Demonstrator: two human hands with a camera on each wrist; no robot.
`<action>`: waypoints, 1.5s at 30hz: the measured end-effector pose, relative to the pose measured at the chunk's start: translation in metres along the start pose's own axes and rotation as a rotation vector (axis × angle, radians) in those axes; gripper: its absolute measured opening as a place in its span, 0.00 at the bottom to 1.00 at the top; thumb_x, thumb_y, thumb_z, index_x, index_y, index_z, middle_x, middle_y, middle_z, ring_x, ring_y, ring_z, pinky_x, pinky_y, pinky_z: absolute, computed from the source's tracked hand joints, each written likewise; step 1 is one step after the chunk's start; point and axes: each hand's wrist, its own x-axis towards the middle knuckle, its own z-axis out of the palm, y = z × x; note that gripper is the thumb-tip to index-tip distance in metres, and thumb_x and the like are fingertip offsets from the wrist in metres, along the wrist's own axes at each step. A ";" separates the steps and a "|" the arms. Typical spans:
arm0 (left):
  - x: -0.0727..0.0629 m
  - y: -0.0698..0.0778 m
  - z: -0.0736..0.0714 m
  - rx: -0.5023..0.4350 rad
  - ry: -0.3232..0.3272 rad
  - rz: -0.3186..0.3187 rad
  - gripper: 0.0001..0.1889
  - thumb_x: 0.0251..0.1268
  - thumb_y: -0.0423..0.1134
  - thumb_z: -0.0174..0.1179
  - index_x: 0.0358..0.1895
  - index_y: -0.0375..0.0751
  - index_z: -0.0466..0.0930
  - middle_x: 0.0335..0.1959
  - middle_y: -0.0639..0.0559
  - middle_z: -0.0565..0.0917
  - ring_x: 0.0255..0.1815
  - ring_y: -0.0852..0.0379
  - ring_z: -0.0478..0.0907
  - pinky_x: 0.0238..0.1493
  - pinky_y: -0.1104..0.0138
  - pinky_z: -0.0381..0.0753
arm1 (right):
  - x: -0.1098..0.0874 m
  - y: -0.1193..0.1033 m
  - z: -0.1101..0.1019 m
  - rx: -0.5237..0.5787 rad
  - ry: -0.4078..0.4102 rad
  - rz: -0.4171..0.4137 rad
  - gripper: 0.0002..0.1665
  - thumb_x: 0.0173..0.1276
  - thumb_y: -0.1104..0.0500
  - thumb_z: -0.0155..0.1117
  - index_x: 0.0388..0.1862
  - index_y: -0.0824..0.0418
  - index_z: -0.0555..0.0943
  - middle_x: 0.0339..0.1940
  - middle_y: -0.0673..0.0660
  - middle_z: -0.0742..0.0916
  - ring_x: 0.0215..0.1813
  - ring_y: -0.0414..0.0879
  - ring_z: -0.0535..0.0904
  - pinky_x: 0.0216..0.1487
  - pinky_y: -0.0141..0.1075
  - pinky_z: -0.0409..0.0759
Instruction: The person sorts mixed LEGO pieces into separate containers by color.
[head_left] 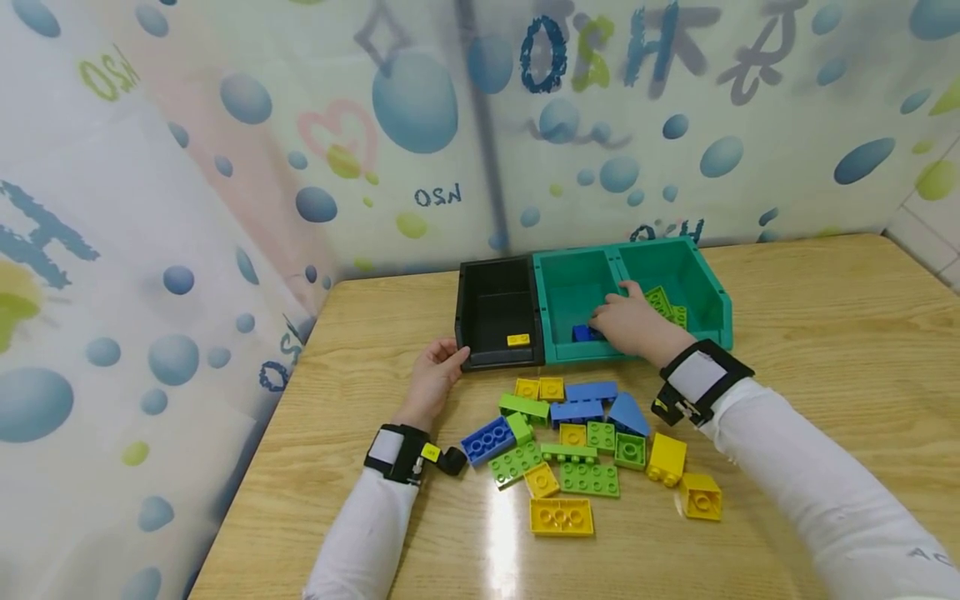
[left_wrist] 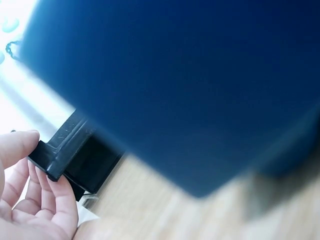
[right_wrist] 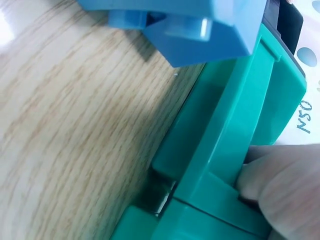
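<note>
My left hand (head_left: 435,375) grips the front left corner of a black bin (head_left: 497,287), thumb on the rim and fingers beneath in the left wrist view. One yellow brick (head_left: 518,340) lies in that bin. Over the front of the middle teal bin (head_left: 573,275) reaches my right hand (head_left: 637,321), one finger at the divider. A blue brick (head_left: 581,333) shows in that bin right at the thumb, partly covered by the hand; I cannot tell whether the fingers hold it. In the right wrist view the fingertips are hidden behind the bin's wall.
Green bricks (head_left: 660,302) lie in the right teal bin (head_left: 708,292). Before the bins, loose blue, green and yellow bricks (head_left: 561,518) spread over the wooden table (head_left: 810,333). A blurred blue shape (left_wrist: 175,90) fills most of the left wrist view. A patterned curtain (head_left: 420,192) hangs behind.
</note>
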 end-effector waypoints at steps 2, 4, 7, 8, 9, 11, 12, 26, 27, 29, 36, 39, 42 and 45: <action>0.000 0.000 0.000 0.004 0.006 -0.008 0.05 0.64 0.32 0.59 0.39 0.39 0.73 0.30 0.56 0.70 0.27 0.63 0.66 0.28 0.74 0.67 | 0.000 0.000 0.001 0.000 0.008 -0.005 0.17 0.67 0.70 0.55 0.49 0.57 0.84 0.51 0.55 0.85 0.51 0.55 0.75 0.65 0.62 0.56; -0.001 0.000 0.000 0.009 0.009 -0.011 0.05 0.64 0.32 0.59 0.39 0.40 0.72 0.30 0.56 0.70 0.28 0.63 0.66 0.28 0.74 0.68 | 0.000 0.001 0.002 0.007 0.021 -0.014 0.17 0.67 0.70 0.55 0.49 0.57 0.83 0.51 0.56 0.85 0.52 0.55 0.75 0.65 0.62 0.56; -0.002 0.000 -0.001 0.006 0.010 -0.009 0.05 0.64 0.32 0.59 0.38 0.40 0.72 0.31 0.56 0.69 0.28 0.63 0.66 0.28 0.74 0.68 | 0.000 0.003 0.005 0.067 0.049 -0.023 0.19 0.66 0.72 0.54 0.51 0.58 0.82 0.53 0.58 0.84 0.55 0.57 0.75 0.65 0.63 0.55; -0.002 -0.001 -0.001 0.003 0.010 -0.007 0.05 0.64 0.32 0.59 0.39 0.40 0.72 0.31 0.56 0.69 0.29 0.63 0.66 0.28 0.74 0.68 | -0.001 0.004 0.006 0.098 0.063 -0.029 0.19 0.66 0.72 0.53 0.51 0.59 0.82 0.54 0.59 0.83 0.56 0.58 0.74 0.66 0.63 0.55; -0.002 -0.001 -0.001 -0.001 0.011 -0.006 0.05 0.64 0.32 0.59 0.39 0.39 0.72 0.31 0.56 0.69 0.29 0.63 0.66 0.28 0.74 0.68 | -0.001 0.005 0.007 0.134 0.076 -0.033 0.20 0.65 0.73 0.52 0.52 0.59 0.81 0.54 0.60 0.83 0.58 0.58 0.74 0.66 0.63 0.55; -0.002 -0.002 -0.001 -0.014 0.011 -0.005 0.05 0.64 0.32 0.59 0.39 0.39 0.72 0.31 0.56 0.70 0.29 0.63 0.67 0.28 0.75 0.68 | -0.004 0.008 0.008 0.217 0.101 -0.042 0.22 0.64 0.73 0.49 0.52 0.61 0.81 0.56 0.62 0.81 0.60 0.60 0.72 0.66 0.63 0.53; -0.003 -0.002 -0.002 -0.014 0.009 -0.002 0.05 0.64 0.32 0.59 0.39 0.39 0.72 0.30 0.56 0.70 0.29 0.63 0.67 0.28 0.75 0.68 | -0.005 0.009 0.009 0.252 0.115 -0.052 0.22 0.63 0.73 0.48 0.52 0.61 0.81 0.57 0.63 0.81 0.60 0.61 0.72 0.66 0.63 0.53; -0.003 -0.001 -0.003 0.001 0.014 -0.020 0.04 0.65 0.32 0.58 0.39 0.41 0.72 0.31 0.56 0.69 0.31 0.62 0.67 0.29 0.74 0.68 | -0.043 0.014 0.009 0.557 0.262 -0.162 0.15 0.64 0.72 0.56 0.49 0.66 0.80 0.54 0.67 0.80 0.58 0.64 0.73 0.59 0.61 0.66; -0.003 -0.001 -0.003 0.005 0.014 -0.017 0.04 0.65 0.32 0.58 0.39 0.41 0.72 0.31 0.56 0.69 0.31 0.62 0.67 0.29 0.74 0.68 | -0.046 0.014 0.008 0.574 0.257 -0.168 0.15 0.64 0.72 0.56 0.49 0.67 0.80 0.54 0.67 0.80 0.57 0.64 0.74 0.58 0.59 0.68; -0.003 -0.001 -0.003 0.002 0.015 -0.013 0.04 0.65 0.31 0.58 0.38 0.42 0.72 0.31 0.56 0.69 0.31 0.62 0.67 0.29 0.74 0.68 | -0.052 0.013 0.006 0.603 0.228 -0.175 0.15 0.65 0.72 0.55 0.49 0.67 0.80 0.53 0.66 0.81 0.56 0.62 0.75 0.55 0.56 0.73; -0.002 -0.001 -0.002 -0.017 0.013 -0.001 0.04 0.65 0.30 0.58 0.37 0.43 0.72 0.31 0.56 0.70 0.30 0.62 0.67 0.29 0.74 0.68 | -0.069 0.006 0.006 0.662 0.071 -0.169 0.15 0.69 0.68 0.53 0.52 0.66 0.79 0.51 0.62 0.82 0.52 0.57 0.78 0.51 0.49 0.77; -0.003 0.000 -0.001 -0.001 0.007 0.000 0.04 0.64 0.31 0.58 0.37 0.42 0.73 0.30 0.55 0.70 0.30 0.62 0.67 0.29 0.74 0.69 | -0.078 0.004 0.009 0.665 0.051 -0.164 0.14 0.69 0.67 0.53 0.51 0.65 0.79 0.49 0.60 0.84 0.50 0.55 0.79 0.49 0.47 0.79; -0.003 0.001 0.000 0.020 0.010 -0.004 0.04 0.64 0.32 0.59 0.37 0.43 0.73 0.30 0.55 0.70 0.30 0.62 0.67 0.29 0.74 0.69 | -0.088 0.004 0.013 0.660 0.056 -0.163 0.13 0.69 0.66 0.54 0.50 0.64 0.80 0.47 0.58 0.85 0.47 0.52 0.80 0.47 0.45 0.80; -0.003 0.001 0.001 0.022 0.017 -0.006 0.05 0.64 0.32 0.59 0.37 0.44 0.73 0.31 0.55 0.70 0.29 0.62 0.67 0.29 0.74 0.69 | -0.097 0.005 0.017 0.662 0.066 -0.149 0.13 0.69 0.65 0.55 0.50 0.63 0.80 0.46 0.56 0.85 0.47 0.51 0.81 0.47 0.45 0.80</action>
